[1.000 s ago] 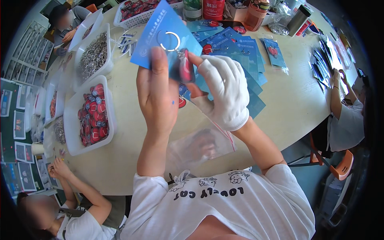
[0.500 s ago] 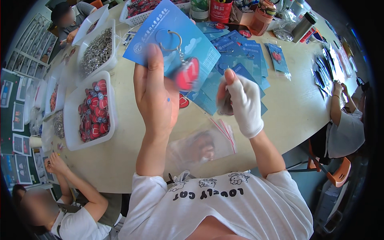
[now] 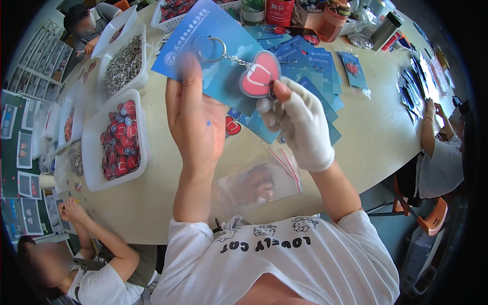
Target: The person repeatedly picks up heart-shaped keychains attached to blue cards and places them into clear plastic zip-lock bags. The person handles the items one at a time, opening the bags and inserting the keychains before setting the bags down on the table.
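Up in front of me, my left hand (image 3: 195,114) grips a blue printed card (image 3: 216,38), its thumb over the card's front. A metal split ring (image 3: 223,49) passes through the card, and a short chain runs from it to a red heart-shaped keychain charm (image 3: 261,71) with a white looped line. My right hand (image 3: 302,122), in a white glove with the thumb tip bare, pinches the charm's lower right edge. The glove's curled fingers partly hide what lies beneath. Below on the table rests another heart charm (image 3: 233,126).
More blue cards (image 3: 317,66) with keychains lie spread beyond my hands. At left stand a white bin (image 3: 89,152) of red charms and a bin (image 3: 144,66) of metal rings. A clear zip bag (image 3: 244,188) lies near me. Co-workers sit left and right; bottles (image 3: 333,23) stand behind.
My right hand has moved left and up from beside the card to the heart charm. The charm, which was swinging and blurred, is now turned face-on and held to the right.
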The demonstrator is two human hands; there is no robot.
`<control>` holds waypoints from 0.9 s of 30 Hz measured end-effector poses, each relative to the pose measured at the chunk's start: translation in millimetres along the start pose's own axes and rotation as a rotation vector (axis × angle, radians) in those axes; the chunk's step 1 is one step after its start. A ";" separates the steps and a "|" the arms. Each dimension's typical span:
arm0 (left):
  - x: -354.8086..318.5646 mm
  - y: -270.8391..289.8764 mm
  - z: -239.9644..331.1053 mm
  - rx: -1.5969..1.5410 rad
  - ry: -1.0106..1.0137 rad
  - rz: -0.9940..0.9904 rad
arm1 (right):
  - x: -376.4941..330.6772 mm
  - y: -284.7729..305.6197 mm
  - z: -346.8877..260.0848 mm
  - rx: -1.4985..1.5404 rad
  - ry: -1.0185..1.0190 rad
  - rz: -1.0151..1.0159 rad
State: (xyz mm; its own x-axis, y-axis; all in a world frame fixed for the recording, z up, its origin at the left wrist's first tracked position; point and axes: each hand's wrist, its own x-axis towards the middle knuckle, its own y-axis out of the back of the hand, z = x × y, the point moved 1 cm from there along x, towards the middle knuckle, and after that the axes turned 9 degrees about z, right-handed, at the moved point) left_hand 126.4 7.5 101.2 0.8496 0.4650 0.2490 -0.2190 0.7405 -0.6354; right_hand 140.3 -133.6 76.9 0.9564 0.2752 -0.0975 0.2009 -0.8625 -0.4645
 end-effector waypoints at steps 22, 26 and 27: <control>4.8 3.1 -1.0 -0.031 0.018 0.053 | 7.1 13.1 3.0 -0.209 -0.056 0.070; 11.0 6.2 1.3 -0.037 0.040 0.016 | 3.1 27.5 11.2 -0.397 0.029 0.138; 12.1 5.9 1.1 -0.015 0.047 0.002 | 0.3 28.1 14.7 -0.377 0.070 0.137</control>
State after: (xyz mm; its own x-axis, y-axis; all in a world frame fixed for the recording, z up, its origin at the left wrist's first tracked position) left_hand 134.9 17.9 101.3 0.8710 0.4429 0.2129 -0.2141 0.7319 -0.6469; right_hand 143.1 -151.5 50.9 0.9892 0.1290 -0.0700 0.1221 -0.9879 -0.0953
